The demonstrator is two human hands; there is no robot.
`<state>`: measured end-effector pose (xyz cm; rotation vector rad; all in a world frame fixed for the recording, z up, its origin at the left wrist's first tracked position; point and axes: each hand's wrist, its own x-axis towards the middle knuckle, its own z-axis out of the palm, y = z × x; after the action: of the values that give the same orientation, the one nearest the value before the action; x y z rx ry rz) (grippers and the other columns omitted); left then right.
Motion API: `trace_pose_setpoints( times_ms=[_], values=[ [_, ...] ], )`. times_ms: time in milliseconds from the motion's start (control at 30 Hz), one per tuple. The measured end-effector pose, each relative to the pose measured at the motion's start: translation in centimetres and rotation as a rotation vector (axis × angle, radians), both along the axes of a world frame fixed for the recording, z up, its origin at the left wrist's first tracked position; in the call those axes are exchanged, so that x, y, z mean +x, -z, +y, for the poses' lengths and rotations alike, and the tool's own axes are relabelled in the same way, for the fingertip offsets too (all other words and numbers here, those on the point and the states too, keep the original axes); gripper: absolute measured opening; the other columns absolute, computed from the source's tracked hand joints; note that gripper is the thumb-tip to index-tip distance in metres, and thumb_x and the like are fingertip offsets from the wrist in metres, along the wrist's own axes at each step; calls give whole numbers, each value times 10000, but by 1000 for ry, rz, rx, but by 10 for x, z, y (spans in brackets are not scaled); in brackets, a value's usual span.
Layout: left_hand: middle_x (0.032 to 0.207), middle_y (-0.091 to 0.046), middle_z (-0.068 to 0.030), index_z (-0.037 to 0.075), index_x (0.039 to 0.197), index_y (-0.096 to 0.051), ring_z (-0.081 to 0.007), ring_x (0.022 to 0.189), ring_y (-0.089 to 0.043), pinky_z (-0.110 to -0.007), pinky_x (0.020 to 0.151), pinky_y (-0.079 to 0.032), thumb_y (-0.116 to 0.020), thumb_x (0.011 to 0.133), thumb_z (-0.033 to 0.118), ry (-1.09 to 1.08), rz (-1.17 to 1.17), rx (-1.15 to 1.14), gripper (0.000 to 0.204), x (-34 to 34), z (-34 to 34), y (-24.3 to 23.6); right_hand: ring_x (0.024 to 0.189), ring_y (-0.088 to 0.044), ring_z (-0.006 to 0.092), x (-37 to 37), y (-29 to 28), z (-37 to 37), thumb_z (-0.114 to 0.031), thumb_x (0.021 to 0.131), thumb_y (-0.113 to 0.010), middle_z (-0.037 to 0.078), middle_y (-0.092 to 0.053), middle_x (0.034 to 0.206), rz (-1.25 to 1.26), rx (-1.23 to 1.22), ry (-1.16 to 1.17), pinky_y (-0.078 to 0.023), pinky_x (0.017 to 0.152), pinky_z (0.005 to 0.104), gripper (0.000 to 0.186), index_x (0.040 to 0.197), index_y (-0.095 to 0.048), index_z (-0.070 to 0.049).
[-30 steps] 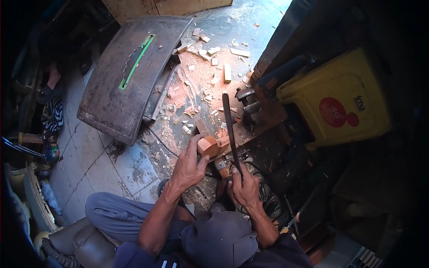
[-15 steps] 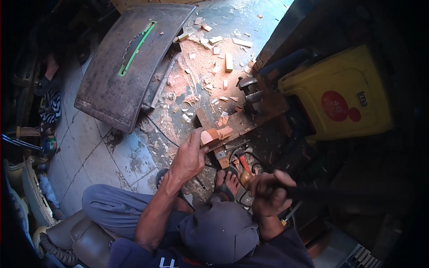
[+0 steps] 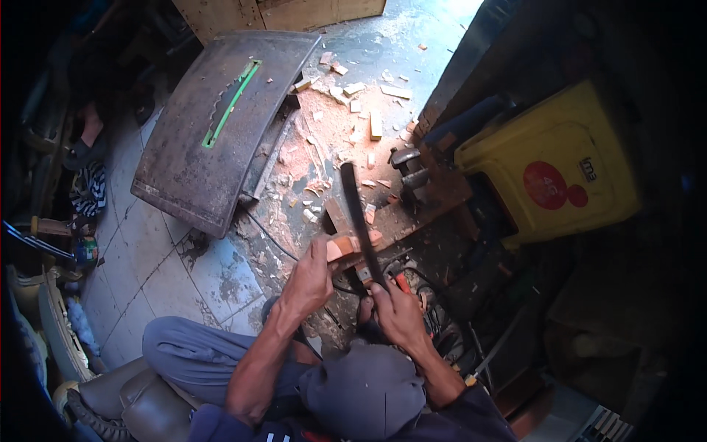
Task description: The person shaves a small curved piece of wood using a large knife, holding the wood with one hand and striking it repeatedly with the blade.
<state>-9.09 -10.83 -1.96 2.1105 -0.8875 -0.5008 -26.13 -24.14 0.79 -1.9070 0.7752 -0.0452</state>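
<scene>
My left hand (image 3: 308, 283) is closed on a small orange-brown wooden piece (image 3: 340, 247), which rests at the near end of a wooden board (image 3: 423, 219) on the floor. My right hand (image 3: 395, 315) grips a long, dark, flat bar tool (image 3: 356, 206), angled up and forward just right of the piece. A short wooden batten (image 3: 337, 215) lies behind the piece. A red-handled tool (image 3: 402, 283) and cables are partly hidden below my right hand. A metal clamp-like fixture (image 3: 409, 166) sits at the board's far end.
At left stands a metal saw table (image 3: 173, 140) with a green blade slot. Sawdust and several offcuts (image 3: 375, 125) cover the floor beyond. A yellow plastic object (image 3: 552, 132) stands at right beside a dark wooden panel. Tiles (image 3: 162, 280) and brown cushioning (image 3: 147, 398) are at lower left.
My right hand swung the bar out to the right half a second ago and has brought it back leftward, pointing forward beside the wooden piece. My left hand, still on the piece, has shifted slightly.
</scene>
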Motion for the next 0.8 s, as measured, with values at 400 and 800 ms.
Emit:
trace_pose_setpoints(
  times_ms=[400, 800],
  values=[
    [1066, -576, -347, -49, 1238, -442, -561, 936, -621, -587, 799, -506, -580, 867, -83, 19, -24, 109, 398, -9, -10, -9, 591, -684, 262, -2, -55, -8, -161, 1006, -594, 188, -664, 723, -317, -1, 175, -549, 618, 368, 253, 1154, -684, 23],
    [1022, -594, -342, -66, 1206, -431, -562, 879, -644, -585, 755, -542, -598, 848, -68, 107, -69, 170, 395, -11, -47, -30, 654, -676, 386, -14, 31, -16, -94, 951, -579, 263, -684, 836, -137, -352, 98, -552, 643, 443, 240, 1143, -672, 15]
  ],
)
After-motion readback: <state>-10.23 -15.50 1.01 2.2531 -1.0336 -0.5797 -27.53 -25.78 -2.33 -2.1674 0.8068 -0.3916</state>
